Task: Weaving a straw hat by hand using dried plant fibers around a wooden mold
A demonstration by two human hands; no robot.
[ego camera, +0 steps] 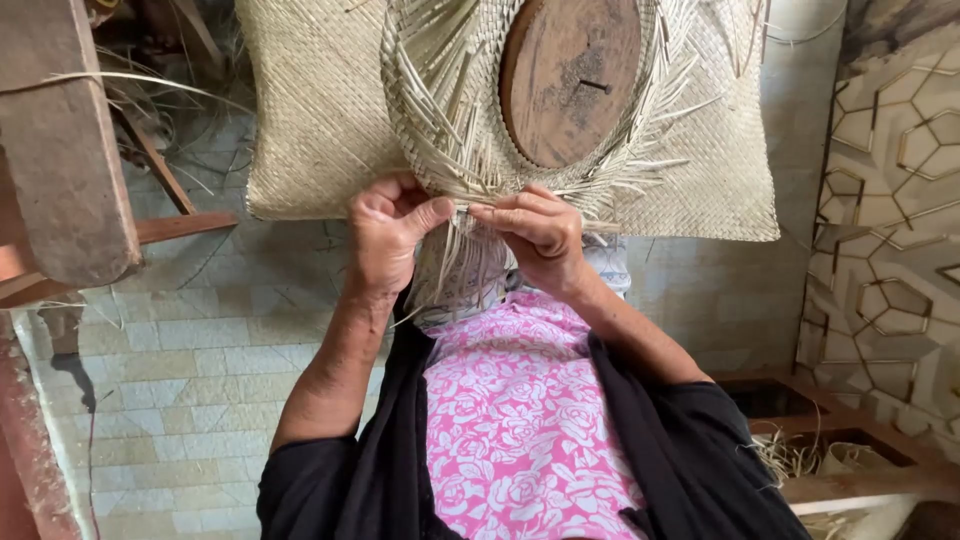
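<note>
Both hands are pinched shut on the loose straw ends at the near edge of the woven hat (440, 110): your left hand (388, 235) grips strands between thumb and curled fingers, and your right hand (540, 232) nips a thin strand (480, 208) between thumb and forefinger, the two thumbs almost touching. Hold the left-hand bundle taut and flat so the weave does not loosen, and guide the right-hand strand snugly over and under its neighbours, close against the finished rows, without kinking it. Work near the edge rather than out at the tips, where the straw would likely bend or split. The hat sits just beyond your knuckles, stretched over a round wooden block (570, 75), with unwoven ends fanning out around it and hanging down between your wrists. A flat woven mat (310, 110) lies under the hat, and tiled floor (190, 370) shows below your arms.
</note>
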